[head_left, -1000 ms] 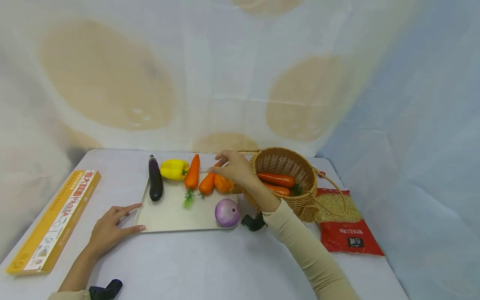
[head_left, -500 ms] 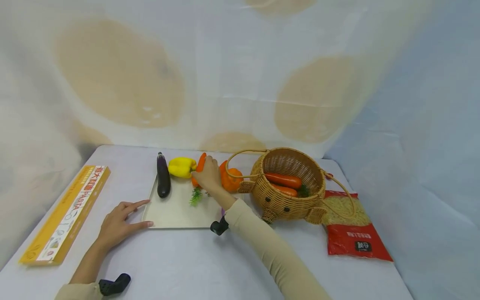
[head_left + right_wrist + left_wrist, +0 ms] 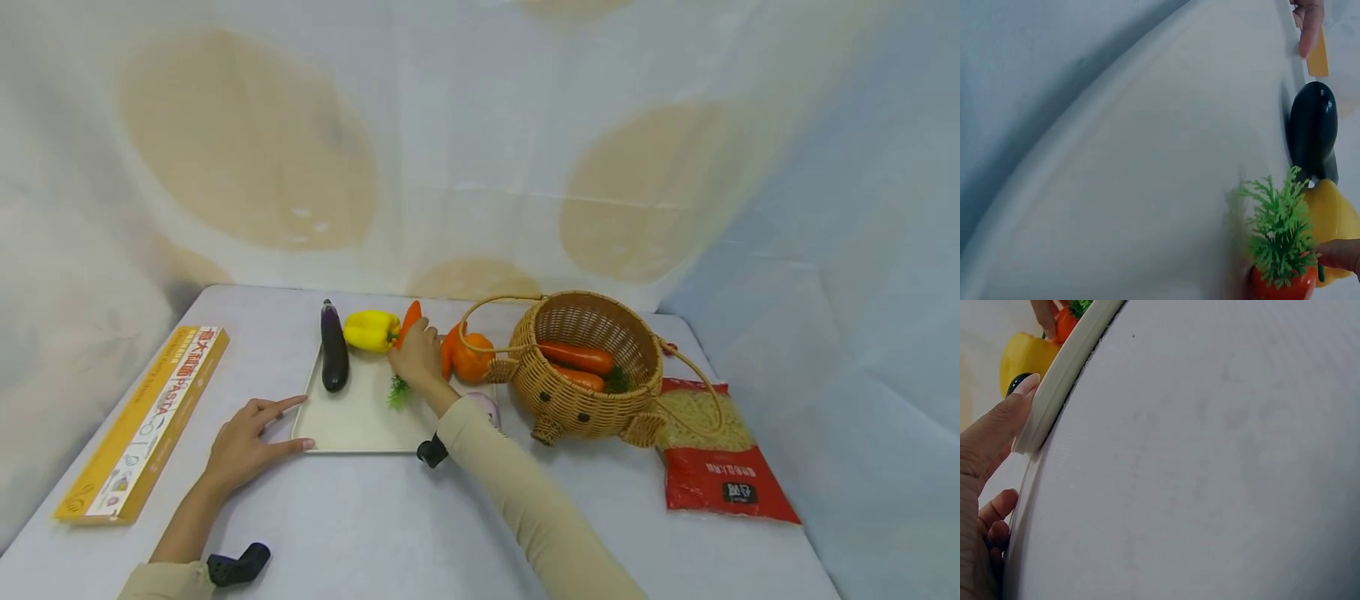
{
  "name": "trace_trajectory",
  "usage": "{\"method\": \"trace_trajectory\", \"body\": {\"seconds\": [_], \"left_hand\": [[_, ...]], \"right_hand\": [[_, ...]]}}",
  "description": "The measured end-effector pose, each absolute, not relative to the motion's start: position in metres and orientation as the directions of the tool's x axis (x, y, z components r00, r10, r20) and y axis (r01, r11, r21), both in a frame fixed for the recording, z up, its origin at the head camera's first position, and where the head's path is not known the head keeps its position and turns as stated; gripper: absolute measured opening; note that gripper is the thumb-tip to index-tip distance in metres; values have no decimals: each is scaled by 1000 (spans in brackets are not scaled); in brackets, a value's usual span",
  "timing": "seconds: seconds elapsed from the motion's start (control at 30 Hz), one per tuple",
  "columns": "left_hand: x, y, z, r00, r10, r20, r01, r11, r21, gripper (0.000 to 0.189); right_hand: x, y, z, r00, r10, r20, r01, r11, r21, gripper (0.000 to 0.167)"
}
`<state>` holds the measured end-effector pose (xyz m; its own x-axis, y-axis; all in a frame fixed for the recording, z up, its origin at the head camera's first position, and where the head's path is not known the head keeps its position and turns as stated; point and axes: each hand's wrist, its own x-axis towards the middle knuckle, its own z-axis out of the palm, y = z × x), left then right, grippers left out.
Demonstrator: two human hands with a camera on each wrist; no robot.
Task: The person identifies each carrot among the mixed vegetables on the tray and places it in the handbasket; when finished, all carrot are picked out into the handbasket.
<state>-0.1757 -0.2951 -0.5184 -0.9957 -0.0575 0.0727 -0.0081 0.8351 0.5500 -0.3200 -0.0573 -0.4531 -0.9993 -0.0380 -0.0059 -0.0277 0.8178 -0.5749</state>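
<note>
My right hand (image 3: pixel 418 361) holds an orange carrot (image 3: pixel 412 315) with its thumb and fingers at the carrot's sides; its green top (image 3: pixel 1280 231) hangs over the off-white tray (image 3: pixel 356 429). Close to the left of that hand are a yellow bell pepper (image 3: pixel 371 331) and a dark eggplant (image 3: pixel 333 354). My left hand (image 3: pixel 247 442) is at the tray's near left corner, thumb and index finger spread; the thumb (image 3: pixel 1007 415) touches the rim. Right of the right hand lie a second carrot (image 3: pixel 450 348), a round orange vegetable (image 3: pixel 472 360) and a purple onion (image 3: pixel 487 408), partly hidden by the sleeve.
A wicker basket (image 3: pixel 600 414) with an animal face stands right of the tray, several carrots (image 3: pixel 577 357) inside and its handle reaching over the orange vegetable. Beyond it lies a red pasta bag (image 3: pixel 723 479). A yellow pasta box (image 3: pixel 142 425) lies at the left.
My right hand has moved left and down from above the second carrot, near the basket, onto the carrot beside the yellow pepper. The left hand stays at the tray corner. The head view has shifted slightly.
</note>
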Motion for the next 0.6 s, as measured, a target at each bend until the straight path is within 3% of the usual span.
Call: {"method": "trace_trajectory", "body": {"seconds": [0.3, 0.6], "left_hand": [[-177, -293, -518, -997, -54, 63, -11, 838, 545, 79], [-175, -295, -518, -995, -53, 82, -1, 843, 538, 79]], "right_hand": [[-315, -56, -454, -995, 20, -93, 73, 789, -610, 66], [-306, -45, -444, -999, 4, -50, 39, 687, -726, 54]]}}
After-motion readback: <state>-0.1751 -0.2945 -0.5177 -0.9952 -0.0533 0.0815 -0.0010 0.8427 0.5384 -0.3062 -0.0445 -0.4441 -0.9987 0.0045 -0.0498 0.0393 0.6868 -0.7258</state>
